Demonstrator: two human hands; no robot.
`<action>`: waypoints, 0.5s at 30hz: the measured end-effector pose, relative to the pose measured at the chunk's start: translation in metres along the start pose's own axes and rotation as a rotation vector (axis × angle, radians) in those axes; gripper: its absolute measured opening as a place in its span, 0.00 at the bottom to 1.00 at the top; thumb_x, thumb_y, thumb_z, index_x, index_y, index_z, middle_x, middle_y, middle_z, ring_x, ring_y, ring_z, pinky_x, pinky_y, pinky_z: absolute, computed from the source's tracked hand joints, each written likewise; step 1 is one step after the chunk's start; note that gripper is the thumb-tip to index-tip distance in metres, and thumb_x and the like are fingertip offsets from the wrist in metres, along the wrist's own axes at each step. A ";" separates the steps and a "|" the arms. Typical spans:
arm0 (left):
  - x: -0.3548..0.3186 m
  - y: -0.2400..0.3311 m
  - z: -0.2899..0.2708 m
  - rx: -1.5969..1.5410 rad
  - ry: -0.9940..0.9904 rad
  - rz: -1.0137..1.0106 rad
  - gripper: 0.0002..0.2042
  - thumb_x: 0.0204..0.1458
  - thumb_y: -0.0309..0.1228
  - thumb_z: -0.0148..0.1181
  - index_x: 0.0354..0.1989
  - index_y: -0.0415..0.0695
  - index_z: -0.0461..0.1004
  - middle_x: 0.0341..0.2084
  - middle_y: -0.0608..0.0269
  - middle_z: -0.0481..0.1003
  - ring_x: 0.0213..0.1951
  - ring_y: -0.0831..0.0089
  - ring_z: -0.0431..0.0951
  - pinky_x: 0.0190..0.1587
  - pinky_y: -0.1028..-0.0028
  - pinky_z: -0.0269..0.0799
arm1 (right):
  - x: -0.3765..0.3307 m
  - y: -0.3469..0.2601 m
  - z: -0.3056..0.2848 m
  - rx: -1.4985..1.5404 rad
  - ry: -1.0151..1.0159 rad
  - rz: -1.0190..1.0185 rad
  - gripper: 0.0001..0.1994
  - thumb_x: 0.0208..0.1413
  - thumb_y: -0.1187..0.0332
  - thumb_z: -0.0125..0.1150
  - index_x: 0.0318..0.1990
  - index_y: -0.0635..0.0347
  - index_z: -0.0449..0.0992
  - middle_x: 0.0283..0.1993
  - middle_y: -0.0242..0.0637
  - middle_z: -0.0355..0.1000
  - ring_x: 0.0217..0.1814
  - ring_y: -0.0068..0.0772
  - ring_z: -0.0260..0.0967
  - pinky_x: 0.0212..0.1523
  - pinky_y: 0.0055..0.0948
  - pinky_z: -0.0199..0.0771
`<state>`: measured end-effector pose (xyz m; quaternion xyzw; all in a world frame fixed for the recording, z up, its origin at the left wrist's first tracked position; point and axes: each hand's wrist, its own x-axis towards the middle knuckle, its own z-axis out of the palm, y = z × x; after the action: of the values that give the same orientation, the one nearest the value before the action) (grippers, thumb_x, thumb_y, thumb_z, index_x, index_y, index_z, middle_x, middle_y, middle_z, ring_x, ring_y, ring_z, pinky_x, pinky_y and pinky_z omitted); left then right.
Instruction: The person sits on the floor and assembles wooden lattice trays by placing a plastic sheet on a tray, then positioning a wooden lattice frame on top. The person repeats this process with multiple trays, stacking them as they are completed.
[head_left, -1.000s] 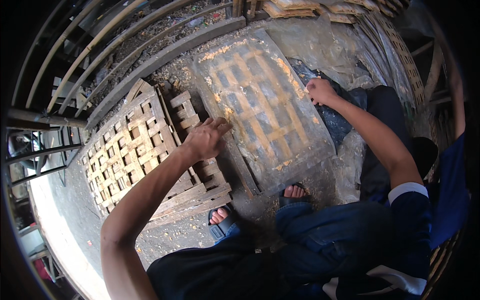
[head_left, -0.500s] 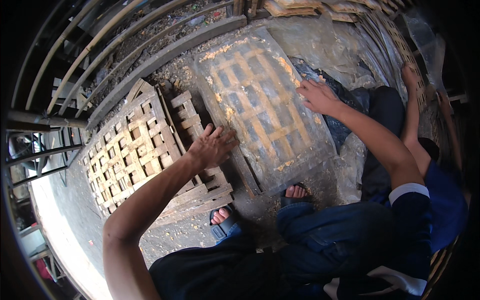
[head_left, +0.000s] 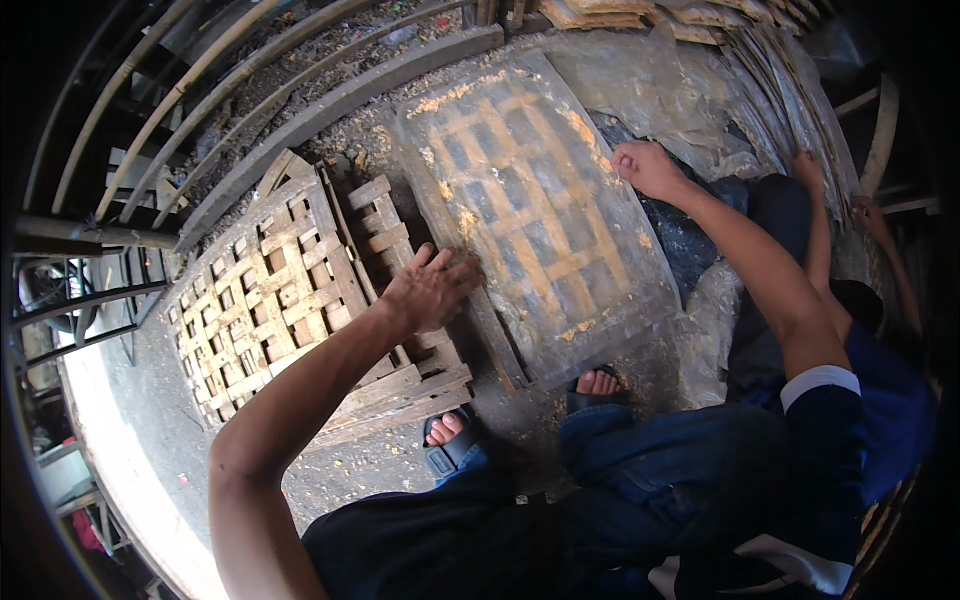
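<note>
A cloudy plastic sheet lies over a flat woven bamboo lattice, with orange-yellow crumbs along its edges. At the sheet's left edge, my left hand rests with its fingers spread, holding nothing. My right hand is curled closed at the sheet's right edge. Its fingertips are tucked under, so whatever they may hold is hidden. Left of the sheet, beyond my left forearm, a pale woven bamboo rack lies over other slatted pieces.
Another person's hand and arm are at the right, near stacked thin sheets. Crumpled clear plastic lies beyond my right hand. Bamboo rails and a beam border the far left. My sandalled feet are at the sheet's near edge.
My right hand's fingers have gone from stretched out to curled at the sheet's edge. My left hand stays about where it was. The co-worker's woven panel at the right has moved out of sight.
</note>
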<state>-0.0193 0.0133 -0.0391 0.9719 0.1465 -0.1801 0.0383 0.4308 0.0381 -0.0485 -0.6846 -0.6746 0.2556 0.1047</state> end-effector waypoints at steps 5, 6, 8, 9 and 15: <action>0.005 0.000 -0.003 -0.064 -0.016 0.007 0.27 0.61 0.44 0.54 0.69 0.57 0.63 0.71 0.65 0.58 0.66 0.61 0.60 0.67 0.54 0.53 | 0.018 0.054 -0.049 -0.135 0.541 0.113 0.12 0.56 0.69 0.59 0.48 0.55 0.78 0.46 0.44 0.77 0.52 0.47 0.74 0.52 0.41 0.73; 0.005 0.000 -0.004 -0.076 -0.019 0.007 0.27 0.61 0.44 0.54 0.69 0.57 0.64 0.71 0.65 0.58 0.66 0.61 0.60 0.67 0.54 0.54 | 0.016 0.053 -0.051 -0.160 0.537 0.141 0.13 0.56 0.69 0.59 0.49 0.55 0.78 0.48 0.45 0.75 0.53 0.47 0.74 0.53 0.41 0.73; 0.006 0.000 -0.007 -0.100 -0.019 0.010 0.27 0.60 0.44 0.55 0.69 0.57 0.64 0.71 0.65 0.58 0.67 0.61 0.60 0.67 0.54 0.54 | 0.007 0.052 -0.058 -0.213 0.530 0.199 0.14 0.57 0.68 0.59 0.50 0.55 0.77 0.53 0.45 0.73 0.56 0.48 0.72 0.55 0.42 0.72; 0.005 0.000 -0.005 -0.073 0.019 0.013 0.28 0.59 0.45 0.57 0.68 0.57 0.64 0.70 0.65 0.59 0.66 0.62 0.61 0.65 0.56 0.56 | 0.000 0.044 -0.056 -0.223 0.436 0.169 0.15 0.57 0.68 0.59 0.52 0.55 0.76 0.55 0.45 0.71 0.56 0.49 0.71 0.56 0.42 0.72; 0.004 -0.001 -0.002 -0.050 -0.010 -0.007 0.29 0.56 0.46 0.60 0.68 0.59 0.64 0.69 0.66 0.60 0.65 0.63 0.61 0.63 0.59 0.58 | -0.037 -0.022 -0.014 -0.466 -0.045 -0.304 0.21 0.55 0.68 0.61 0.58 0.53 0.72 0.66 0.37 0.61 0.66 0.44 0.62 0.62 0.42 0.68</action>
<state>-0.0155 0.0152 -0.0381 0.9692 0.1544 -0.1814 0.0626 0.4197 0.0062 -0.0179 -0.5753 -0.8123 0.0899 -0.0335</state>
